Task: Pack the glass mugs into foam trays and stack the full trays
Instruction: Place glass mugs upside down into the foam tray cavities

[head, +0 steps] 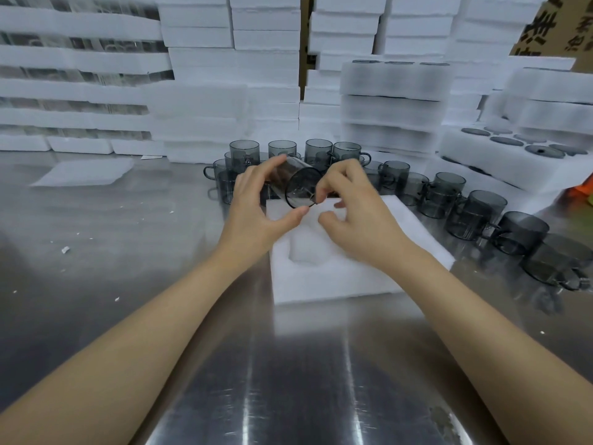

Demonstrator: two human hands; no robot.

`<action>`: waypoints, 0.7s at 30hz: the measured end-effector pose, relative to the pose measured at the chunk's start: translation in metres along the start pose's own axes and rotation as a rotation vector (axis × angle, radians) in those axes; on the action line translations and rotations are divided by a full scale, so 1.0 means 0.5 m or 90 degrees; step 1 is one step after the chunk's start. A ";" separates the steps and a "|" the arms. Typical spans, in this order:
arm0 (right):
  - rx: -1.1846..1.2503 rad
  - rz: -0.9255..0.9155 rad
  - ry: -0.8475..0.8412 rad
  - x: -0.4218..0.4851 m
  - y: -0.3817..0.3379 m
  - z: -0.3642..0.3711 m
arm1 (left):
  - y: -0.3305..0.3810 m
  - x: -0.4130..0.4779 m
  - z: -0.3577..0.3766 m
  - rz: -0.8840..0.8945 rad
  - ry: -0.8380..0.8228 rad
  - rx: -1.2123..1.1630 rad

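A smoky grey glass mug (300, 186) is tilted on its side with its mouth toward me, just above the far end of a white foam tray (330, 274) on the steel table. My left hand (256, 203) grips the mug's body between thumb and fingers. My right hand (356, 203) pinches it at the rim, where the handle seems to be. The tray's near pocket (305, 252) holds nothing; my hands hide its far pockets.
Several loose grey mugs stand behind the tray (282, 152) and in a row along its right side (481, 210). Stacked foam trays (391, 107) rise at the back and right, one open tray (500, 155) showing mug bases. A flat foam sheet (86, 171) lies far left.
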State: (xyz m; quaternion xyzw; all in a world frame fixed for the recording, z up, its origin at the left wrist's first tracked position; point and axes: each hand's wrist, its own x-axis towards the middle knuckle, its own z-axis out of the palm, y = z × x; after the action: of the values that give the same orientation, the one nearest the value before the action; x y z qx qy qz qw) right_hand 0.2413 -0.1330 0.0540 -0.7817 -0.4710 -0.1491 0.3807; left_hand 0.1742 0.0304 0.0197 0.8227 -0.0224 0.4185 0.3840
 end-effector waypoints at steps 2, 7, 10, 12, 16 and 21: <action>0.069 0.013 0.112 0.002 -0.001 -0.005 | -0.005 0.000 0.003 -0.030 0.003 -0.033; 0.056 0.100 0.157 0.009 0.019 -0.006 | -0.018 0.001 0.013 -0.065 -0.003 -0.118; 0.017 0.089 0.141 0.008 0.024 -0.003 | -0.017 0.001 0.016 -0.052 0.041 -0.137; 0.009 0.090 0.132 0.007 0.022 -0.002 | -0.017 0.014 0.001 0.023 0.114 -0.031; 0.003 0.097 0.099 0.005 0.020 0.001 | -0.054 0.047 -0.073 0.220 0.092 0.238; -0.030 0.081 0.039 0.003 0.021 0.006 | -0.076 0.055 -0.114 0.233 0.082 0.346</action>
State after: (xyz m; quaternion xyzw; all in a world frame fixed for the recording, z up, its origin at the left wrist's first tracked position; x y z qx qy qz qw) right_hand 0.2507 -0.1324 0.0482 -0.8138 -0.4048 -0.1600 0.3851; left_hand 0.1673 0.1020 0.0364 0.8492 -0.0334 0.5224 0.0698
